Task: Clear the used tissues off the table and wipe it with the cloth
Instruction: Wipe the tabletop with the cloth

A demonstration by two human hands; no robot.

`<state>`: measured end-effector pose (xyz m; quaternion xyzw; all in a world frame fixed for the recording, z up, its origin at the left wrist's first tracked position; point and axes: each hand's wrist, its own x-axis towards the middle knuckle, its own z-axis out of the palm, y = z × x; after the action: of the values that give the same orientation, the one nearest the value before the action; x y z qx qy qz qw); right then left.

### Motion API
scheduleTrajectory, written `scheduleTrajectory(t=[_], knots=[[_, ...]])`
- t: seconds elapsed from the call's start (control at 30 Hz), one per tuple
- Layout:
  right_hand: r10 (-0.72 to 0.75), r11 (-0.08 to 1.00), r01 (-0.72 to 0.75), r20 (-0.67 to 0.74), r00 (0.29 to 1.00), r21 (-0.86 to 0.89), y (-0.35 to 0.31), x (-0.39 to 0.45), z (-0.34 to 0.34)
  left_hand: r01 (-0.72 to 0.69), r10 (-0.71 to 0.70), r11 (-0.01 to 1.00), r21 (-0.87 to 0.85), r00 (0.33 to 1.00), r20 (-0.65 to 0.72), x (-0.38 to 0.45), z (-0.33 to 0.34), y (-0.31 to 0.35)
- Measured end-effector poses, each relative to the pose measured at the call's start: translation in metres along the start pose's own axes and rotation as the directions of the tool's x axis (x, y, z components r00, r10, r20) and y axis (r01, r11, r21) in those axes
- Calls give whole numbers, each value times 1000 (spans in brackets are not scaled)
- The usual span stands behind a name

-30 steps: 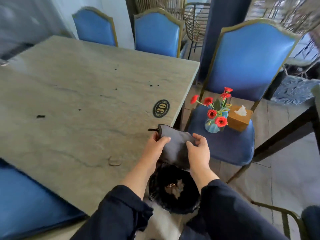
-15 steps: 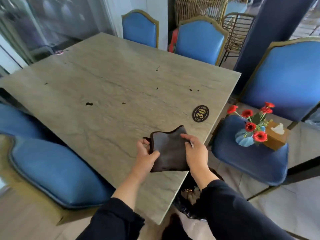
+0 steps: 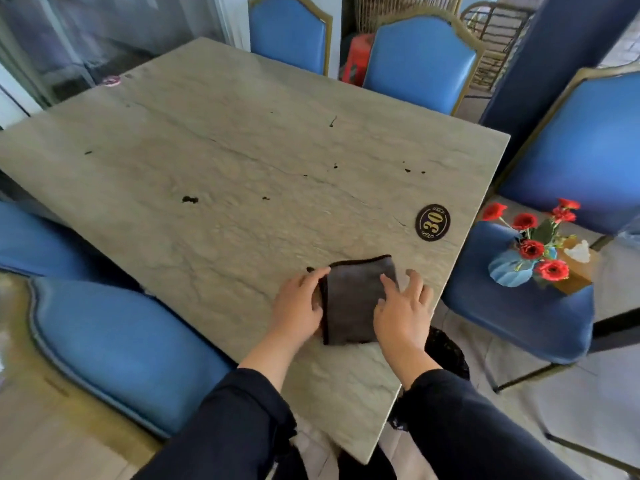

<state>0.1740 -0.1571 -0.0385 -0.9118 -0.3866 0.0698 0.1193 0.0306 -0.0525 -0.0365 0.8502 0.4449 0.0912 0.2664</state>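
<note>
Blue padded chairs with gold trim ring the scene: two at the top (image 3: pixel 291 29) (image 3: pixel 420 60), one at right (image 3: pixel 581 147), one at lower left (image 3: pixel 117 344). A dark blue pillar (image 3: pixel 554 53) rises upper right; glass panels (image 3: pixel 90 32) fill the upper left. Pale floor (image 3: pixel 585 414) at lower right.

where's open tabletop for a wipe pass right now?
Most of the table is bare: a wide stretch from the cloth to the far edge by the two blue chairs, holding only scattered dark specks. Crowded only at the near right corner: left hand, right hand, the cloth and the number 30 plaque.
</note>
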Motion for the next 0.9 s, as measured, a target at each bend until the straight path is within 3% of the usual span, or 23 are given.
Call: scheduleTrajectory(t=[0.1, 0.17, 0.3, 0.43, 0.57, 0.67, 0.8, 0.9], knots=[[-91, 994, 94, -52, 994, 55, -21, -15, 13, 52, -52, 983, 179, 999, -2, 8, -11, -22], [-87, 994, 85, 22, 996, 72, -33, -21, 25, 47, -88, 963, 266, 986, 142, 17, -14, -40], [13, 992, 3, 127, 992, -124, -42, -10, 43, -25, -108, 935, 354, 931, 350, 28, -16, -60], [0, 991, 17, 129, 992, -133, -64, 3, 46, 11, -121, 956, 294, 925, 359, 30, -18, -60], [-208, 970, 220, 105, 972, -108, -83, -45, 56, 85, -156, 972, 217, 929, 335, 29, -23, -56], [-290, 946, 302, 105, 951, -117, -53, -85, 52, 89, -163, 972, 215, 920, 357, 32, -23, -55], [-120, 970, 134, 82, 989, -202, -9, -67, 38, 65, -159, 964, 256, 917, 366, 29, -21, -56], [42, 983, -19, 122, 992, -182, -23, -32, 40, 61, -154, 964, 260, 922, 354, 29, -20, -56]])
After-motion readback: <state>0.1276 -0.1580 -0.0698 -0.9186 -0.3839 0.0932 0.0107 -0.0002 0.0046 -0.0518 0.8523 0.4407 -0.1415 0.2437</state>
